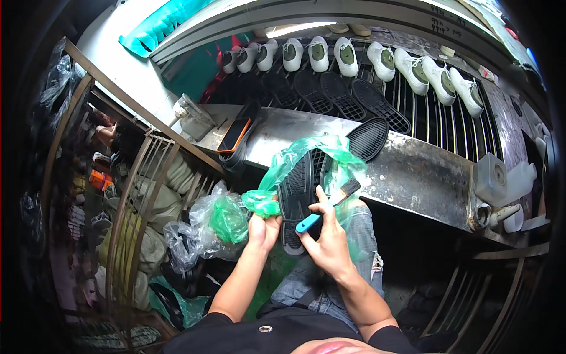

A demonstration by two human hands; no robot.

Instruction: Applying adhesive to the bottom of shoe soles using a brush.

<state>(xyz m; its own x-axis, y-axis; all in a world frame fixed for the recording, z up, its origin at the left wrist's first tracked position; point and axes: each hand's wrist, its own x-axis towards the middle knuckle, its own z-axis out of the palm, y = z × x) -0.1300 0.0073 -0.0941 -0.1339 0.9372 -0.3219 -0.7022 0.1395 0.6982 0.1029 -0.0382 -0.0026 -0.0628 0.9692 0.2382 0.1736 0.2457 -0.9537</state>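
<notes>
Over my lap, two black rubber shoe soles (pixel 296 189) stand together, partly wrapped in a thin green plastic bag (pixel 286 168). My left hand (pixel 265 229) is closed at their left side, gripping the bag and the sole edge; some of its fingers are hidden behind them. A brush (pixel 309 222) with a blue handle and dark bristles is in my closed right hand (pixel 330 245), bristles pointing up and right. Fingers of that hand also touch the right edge of the soles. Just beyond lies another black sole (pixel 368 139) on the metal ledge (pixel 413 171).
White shoes (pixel 318 54) line the back of a slatted rack, with several black soles (pixel 380 103) before them. An orange-edged phone (pixel 234 135) lies on the ledge's left. Plastic containers (pixel 490 177) stand at right. Clear plastic bags (pixel 203 227) and a metal frame (pixel 138 200) are at left.
</notes>
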